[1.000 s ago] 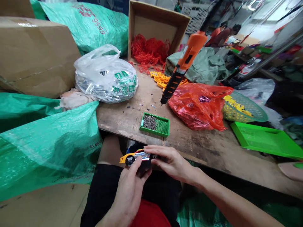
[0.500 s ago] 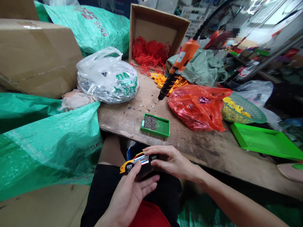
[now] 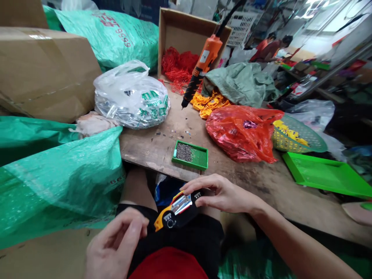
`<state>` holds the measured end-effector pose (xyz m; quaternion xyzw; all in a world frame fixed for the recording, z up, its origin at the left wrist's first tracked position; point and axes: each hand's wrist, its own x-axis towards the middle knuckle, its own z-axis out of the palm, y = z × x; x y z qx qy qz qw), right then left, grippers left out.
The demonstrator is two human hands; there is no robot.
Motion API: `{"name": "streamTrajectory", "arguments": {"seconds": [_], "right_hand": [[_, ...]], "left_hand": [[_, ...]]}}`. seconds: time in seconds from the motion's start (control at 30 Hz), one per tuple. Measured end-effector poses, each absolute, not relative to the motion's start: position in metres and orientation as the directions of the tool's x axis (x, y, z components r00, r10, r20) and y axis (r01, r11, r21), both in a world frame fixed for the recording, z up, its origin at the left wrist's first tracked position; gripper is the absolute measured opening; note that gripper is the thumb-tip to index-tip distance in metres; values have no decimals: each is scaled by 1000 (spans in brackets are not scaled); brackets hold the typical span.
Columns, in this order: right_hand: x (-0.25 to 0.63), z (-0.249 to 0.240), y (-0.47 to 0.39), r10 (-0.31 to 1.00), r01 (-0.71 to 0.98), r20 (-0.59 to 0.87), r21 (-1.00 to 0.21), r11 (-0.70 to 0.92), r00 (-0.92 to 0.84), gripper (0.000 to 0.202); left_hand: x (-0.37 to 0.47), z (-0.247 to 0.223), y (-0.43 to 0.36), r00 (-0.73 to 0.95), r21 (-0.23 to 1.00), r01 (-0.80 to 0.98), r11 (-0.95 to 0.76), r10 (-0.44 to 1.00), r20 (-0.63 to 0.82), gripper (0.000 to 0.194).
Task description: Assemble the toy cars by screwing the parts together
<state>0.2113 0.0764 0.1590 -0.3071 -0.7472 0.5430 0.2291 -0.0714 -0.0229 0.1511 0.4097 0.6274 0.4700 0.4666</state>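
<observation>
My right hand (image 3: 225, 195) grips a toy car (image 3: 181, 205) by its far right end, thumb below and fingers on top. The car is yellow and black with a silvery window area, a red strip and white lettering on its dark round parts; it is tilted above my lap. Left of the car and apart from it, my left hand (image 3: 116, 242) has its fingers curled in and the thumb pressed against them. Whatever it may pinch is hidden. Past the car, a small green tray (image 3: 200, 166) on the bench holds many small screws (image 3: 183, 152).
An orange electric screwdriver (image 3: 202, 66) hangs over the wooden bench (image 3: 145, 153). Around it are a white plastic bag (image 3: 130, 97), a red bag (image 3: 242, 133), yellow parts (image 3: 210, 102), a carton of red parts (image 3: 194, 19) and a bright green tray (image 3: 328, 174). People sit far behind.
My left hand has come off the toy car, moving left and towards me, and its fingers have curled closed. The car has shifted slightly right in my right hand. The hanging screwdriver has swung left.
</observation>
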Motion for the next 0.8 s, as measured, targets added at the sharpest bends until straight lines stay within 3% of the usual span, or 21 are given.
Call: {"name": "streamTrajectory", "arguments": {"seconds": [0.1, 0.2, 0.3, 0.43, 0.57, 0.63, 0.7, 0.77, 0.8], "right_hand": [[204, 171, 81, 643, 172, 9, -960, 219, -766, 34], [199, 176, 85, 615, 137, 10, -972, 191, -788, 35], [197, 175, 88, 612, 128, 1, -978, 167, -791, 36], [200, 172, 86, 627, 170, -48, -976, 137, -778, 37], [219, 181, 88, 642, 245, -89, -956, 158, -762, 42], [234, 187, 98, 785, 357, -90, -918, 174, -613, 32], [246, 190, 116, 962, 450, 63, -874, 181, -264, 25], [249, 192, 140, 959, 452, 278, -864, 223, 58, 38], [246, 193, 153, 935, 413, 339, -870, 269, 106, 54]], "left_hand": [[-69, 148, 4, -96, 973, 109, 202, 977, -192, 26], [-55, 137, 18, 206, 928, -32, 372, 911, -358, 40], [-42, 127, 20, 481, 819, -186, 543, 777, -406, 58], [-35, 123, 21, 547, 697, -215, 684, 675, -494, 65], [-32, 124, 25, 573, 698, -173, 695, 647, -503, 69], [-32, 123, 25, 545, 700, -166, 694, 657, -521, 70], [-32, 120, 26, 504, 705, -165, 689, 674, -540, 69], [-32, 117, 26, 485, 704, -162, 691, 677, -553, 68], [-32, 116, 27, 485, 702, -157, 695, 673, -558, 69]]}}
